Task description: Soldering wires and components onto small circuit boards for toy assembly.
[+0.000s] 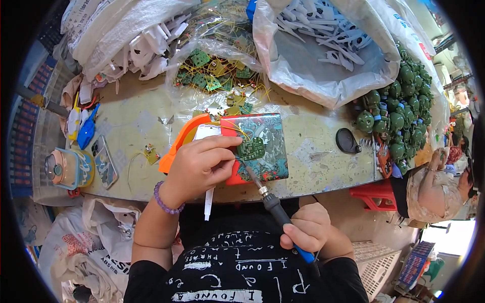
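My right hand (pixel 308 228) is wrapped round a soldering iron (pixel 277 211) with a black and blue handle. Its metal tip points up and left, close to the lower edge of a small green circuit board (pixel 252 149). That board, with thin yellow wires, lies on a red-edged box with a patterned top (pixel 270 129). At the board's left edge my left hand (pixel 204 164) is closed in a pinch; what its fingertips hold is too small to make out. Under that hand are a white plastic piece (pixel 206 132) and an orange plastic part (pixel 177 144).
A clear bag of wired circuit boards (pixel 217 73) lies behind the box. White sacks of plastic pieces (pixel 323 81) stand at the back. Green round parts (pixel 399 111) pile up on the right, near a black lid (pixel 347 140). A phone (pixel 104 160) and a cup (pixel 70 169) are left.
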`<state>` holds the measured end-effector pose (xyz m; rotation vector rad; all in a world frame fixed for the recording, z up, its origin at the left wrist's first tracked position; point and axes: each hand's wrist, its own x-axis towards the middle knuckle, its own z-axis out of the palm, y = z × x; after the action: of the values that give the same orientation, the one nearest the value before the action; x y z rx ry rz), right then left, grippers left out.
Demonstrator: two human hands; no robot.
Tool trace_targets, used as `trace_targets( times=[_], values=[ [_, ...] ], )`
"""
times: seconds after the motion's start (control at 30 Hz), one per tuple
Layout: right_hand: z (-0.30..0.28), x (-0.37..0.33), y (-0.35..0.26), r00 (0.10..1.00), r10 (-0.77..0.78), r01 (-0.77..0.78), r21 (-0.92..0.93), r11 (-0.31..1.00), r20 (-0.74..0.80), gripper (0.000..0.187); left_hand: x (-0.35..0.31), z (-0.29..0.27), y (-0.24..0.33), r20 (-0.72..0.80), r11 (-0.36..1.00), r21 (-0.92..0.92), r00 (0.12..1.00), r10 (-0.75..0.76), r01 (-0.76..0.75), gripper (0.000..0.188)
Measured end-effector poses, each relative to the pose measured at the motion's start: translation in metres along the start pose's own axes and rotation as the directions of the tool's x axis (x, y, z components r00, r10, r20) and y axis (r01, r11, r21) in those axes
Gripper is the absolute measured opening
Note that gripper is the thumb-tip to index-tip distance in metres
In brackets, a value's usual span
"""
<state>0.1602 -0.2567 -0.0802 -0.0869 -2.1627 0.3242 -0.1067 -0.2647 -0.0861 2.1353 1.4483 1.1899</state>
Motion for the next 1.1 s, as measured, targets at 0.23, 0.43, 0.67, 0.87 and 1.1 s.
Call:
trace_targets(
  times=[0.23, 0.43, 0.67, 0.87, 1.1],
  values=[
    [0.001, 0.003, 0.0, 1.0, -0.018, 0.018, -0.014, 1.0, 0.025, 0.025, 0.0, 0.0, 0.001, -0.002, 1.0, 0.013, 1.0, 0.011, -0.011, 0.008],
    [0.003, 0.008, 0.001, 0.998, -0.047, 0.048, -0.036, 0.998, 0.029, 0.023, 0.0, 0.0, -0.001, 0.0, 0.998, 0.032, 0.998, 0.061, -0.061, 0.01],
    [0.0, 0.016, 0.004, 0.988, -0.113, 0.115, -0.014, 0.993, 0.101, 0.02, -0.001, 0.001, 0.0, -0.004, 0.998, 0.04, 0.999, 0.05, -0.05, 0.01],
    [-0.01, 0.007, 0.003, 0.994, -0.1, 0.101, -0.016, 0.995, 0.038, 0.026, 0.0, 0.001, 0.0, -0.013, 0.997, 0.049, 0.998, 0.056, -0.056, 0.011],
    [-0.011, -0.011, 0.0, 0.993, -0.008, -0.005, -0.105, 0.994, -0.117, 0.027, 0.0, -0.001, -0.001, 0.015, 0.997, 0.05, 0.998, 0.059, -0.059, 0.011]
  ],
)
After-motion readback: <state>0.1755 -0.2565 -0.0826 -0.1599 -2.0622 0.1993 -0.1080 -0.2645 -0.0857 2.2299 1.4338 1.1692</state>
